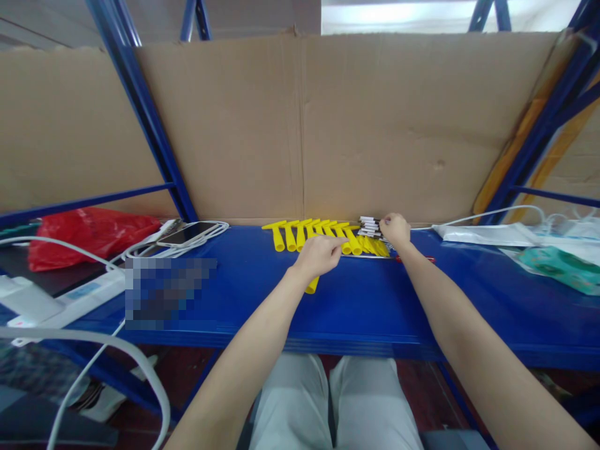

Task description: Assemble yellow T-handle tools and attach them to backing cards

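Observation:
My left hand is closed above the blue tabletop, and the tube end of a yellow T-shaped piece sticks out below it. The rest of that piece is hidden by the hand. Behind it stands a row of several like yellow T-shaped pieces. Farther right, my right hand has its fingers bent together at the edge of a pile of small black-and-white parts; what is between the fingertips is too small to tell. Small flat yellow parts lie just in front of that pile.
A thin metal rod with a red end lies before the yellow parts. Left are a phone, white cables, a red bag and a power strip. Right are a white packet and green pack. Cardboard walls the back.

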Demonstrator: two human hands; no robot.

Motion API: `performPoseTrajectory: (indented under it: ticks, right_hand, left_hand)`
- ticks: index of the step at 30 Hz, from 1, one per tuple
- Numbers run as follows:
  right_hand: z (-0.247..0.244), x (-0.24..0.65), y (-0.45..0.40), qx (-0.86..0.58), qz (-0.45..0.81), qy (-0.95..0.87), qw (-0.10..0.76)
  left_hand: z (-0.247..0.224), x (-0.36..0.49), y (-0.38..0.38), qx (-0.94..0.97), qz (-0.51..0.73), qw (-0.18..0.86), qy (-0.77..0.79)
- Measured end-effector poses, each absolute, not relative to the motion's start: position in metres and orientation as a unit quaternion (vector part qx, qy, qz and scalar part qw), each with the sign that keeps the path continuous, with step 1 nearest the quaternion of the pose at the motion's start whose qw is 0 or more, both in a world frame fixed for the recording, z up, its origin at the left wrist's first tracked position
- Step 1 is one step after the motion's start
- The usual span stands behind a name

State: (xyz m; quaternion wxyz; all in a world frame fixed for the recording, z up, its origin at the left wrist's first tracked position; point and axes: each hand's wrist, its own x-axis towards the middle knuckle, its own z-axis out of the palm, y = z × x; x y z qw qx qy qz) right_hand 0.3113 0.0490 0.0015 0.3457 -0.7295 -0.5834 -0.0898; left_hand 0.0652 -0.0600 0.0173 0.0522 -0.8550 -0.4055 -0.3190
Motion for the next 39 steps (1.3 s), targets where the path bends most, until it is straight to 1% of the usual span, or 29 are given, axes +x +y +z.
performPoseTrajectory:
  ticks: [6,10,14,24,30,33,35,37,39]
  right_hand:
    - [-0.009,0.319,0.059,-0.673,-0.101,-0.566,0.465]
    - [-0.012,0.321,0.066,-0.635,-0.113,-0.555,0.525]
    - [-0.012,0.319,0.070,-0.606,-0.120,-0.555,0.557]
    - [-0.007,0.319,0.067,-0.567,-0.128,-0.547,0.602]
    - [0.012,0.320,0.056,-0.517,-0.127,-0.511,0.675]
    - [0.021,0.312,0.045,-0.499,-0.108,-0.504,0.697]
    - [0.025,0.303,0.034,-0.484,-0.104,-0.514,0.701]
    - [0.026,0.290,0.021,-0.465,-0.095,-0.537,0.698]
    - [0.024,0.277,0.006,-0.438,-0.088,-0.578,0.683]
  left_hand:
    - [0.017,0.064,-0.059,-0.852,-0.321,0.045,-0.410]
    - [0.018,0.063,-0.060,-0.852,-0.313,0.035,-0.419]
    - [0.019,0.063,-0.061,-0.844,-0.312,0.030,-0.435]
    - [0.022,0.059,-0.059,-0.802,-0.297,0.048,-0.516]
    - [0.019,0.059,-0.056,-0.767,-0.346,0.038,-0.539]
    - [0.018,0.058,-0.052,-0.739,-0.396,0.010,-0.545]
    - [0.018,0.057,-0.048,-0.717,-0.436,-0.033,-0.542]
    - [0.020,0.056,-0.045,-0.698,-0.475,-0.104,-0.526]
    - [0.023,0.057,-0.043,-0.696,-0.511,-0.183,-0.470]
